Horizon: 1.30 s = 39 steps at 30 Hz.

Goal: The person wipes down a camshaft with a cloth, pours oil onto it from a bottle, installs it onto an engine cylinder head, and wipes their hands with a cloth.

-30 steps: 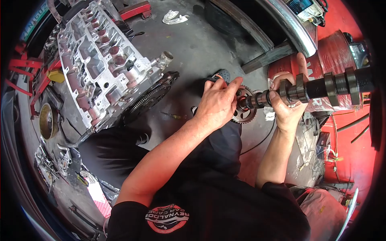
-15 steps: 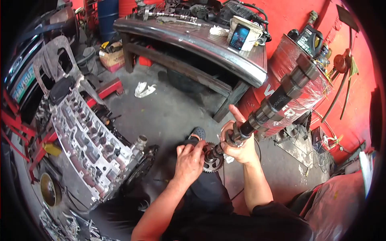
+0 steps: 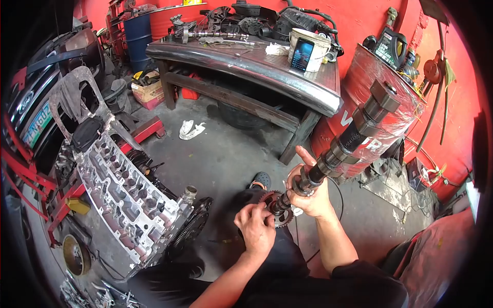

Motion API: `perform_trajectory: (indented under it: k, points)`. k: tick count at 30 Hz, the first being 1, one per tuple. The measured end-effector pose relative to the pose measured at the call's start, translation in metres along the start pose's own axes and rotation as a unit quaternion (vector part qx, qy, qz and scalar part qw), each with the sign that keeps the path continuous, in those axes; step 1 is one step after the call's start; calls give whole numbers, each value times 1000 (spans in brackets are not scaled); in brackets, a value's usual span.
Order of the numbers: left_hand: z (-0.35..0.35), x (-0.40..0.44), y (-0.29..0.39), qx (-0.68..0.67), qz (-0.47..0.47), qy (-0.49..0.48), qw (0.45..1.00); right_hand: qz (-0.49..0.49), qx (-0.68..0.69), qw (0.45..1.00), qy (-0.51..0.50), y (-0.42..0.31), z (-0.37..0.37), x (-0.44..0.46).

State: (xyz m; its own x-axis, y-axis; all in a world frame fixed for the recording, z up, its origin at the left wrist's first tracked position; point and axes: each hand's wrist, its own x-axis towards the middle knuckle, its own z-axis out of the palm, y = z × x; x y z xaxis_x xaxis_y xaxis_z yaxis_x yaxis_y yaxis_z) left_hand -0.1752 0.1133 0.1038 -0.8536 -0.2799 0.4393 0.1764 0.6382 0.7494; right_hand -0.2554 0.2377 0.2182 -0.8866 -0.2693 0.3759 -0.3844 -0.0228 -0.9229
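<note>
Your right hand [image 3: 310, 199] is closed around the dark shaft [image 3: 351, 138], not far from its near end, with one finger stretched away from it. Your left hand [image 3: 257, 230] is half curled at the left and near side of the toothed wheel [image 3: 284, 219], where the near end of the shaft meets it; whether these fingertips hold the wheel or only touch it, one cannot tell.

One second ago the shaft lies almost level toward the right; now it rises to the far right, in front of the red drum [image 3: 334, 123]. Part of this change comes perhaps from your head, because the table [image 3: 241, 64] now shows fully on the far side. Since half a second ago, your left hand has slipped toward the near side of the wheel, and more of the wheel is visible. For the work, this seems to mean that your right hand carries the weight while your left attends to the wheel. The engine part [image 3: 131, 192] stands apart, on the left.
</note>
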Motion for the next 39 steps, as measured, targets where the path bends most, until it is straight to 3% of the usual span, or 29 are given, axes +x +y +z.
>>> perform_trajectory:
  k: [9,13,16,18,20,22,27,28,30,33,34,35,36,38,39]
  points:
    - [5,-14,9,13,-44,59,997,6,-12,1000,9,-7,11,-10]
    - [-1,-14,6,-13,-3,58,998,16,8,999,28,-4,16,-18]
    - [-14,-21,11,-47,64,6,997,-2,-31,994,101,8,23,-25]
    - [-32,-20,14,-97,60,32,993,-35,-31,989,143,16,28,-25]
    - [-45,-1,24,-372,-25,81,924,-20,14,992,124,10,27,-24]
    - [-81,50,52,-449,87,78,886,35,-92,995,20,7,22,-25]
    - [-111,123,117,-590,146,-54,793,-51,-147,987,-36,6,37,-20]
    - [-109,128,113,-558,210,-81,799,-71,-162,983,-48,4,41,-17]
    - [-107,124,109,-549,173,-86,813,-107,-195,971,-89,-9,41,-14]
    - [-124,117,114,-505,122,-90,850,-133,-178,974,-39,11,28,-28]
    - [-125,117,114,-510,110,-81,849,-72,-128,989,-24,21,14,-36]
    - [-126,117,114,-514,99,-73,849,59,19,996,67,34,-1,-41]
    - [-128,117,115,-519,88,-65,848,187,162,957,150,38,-10,-41]
    - [-126,119,111,-515,99,-51,850,151,177,964,126,44,2,-56]
    - [-124,119,111,-514,104,-44,850,63,3,998,12,39,11,-60]
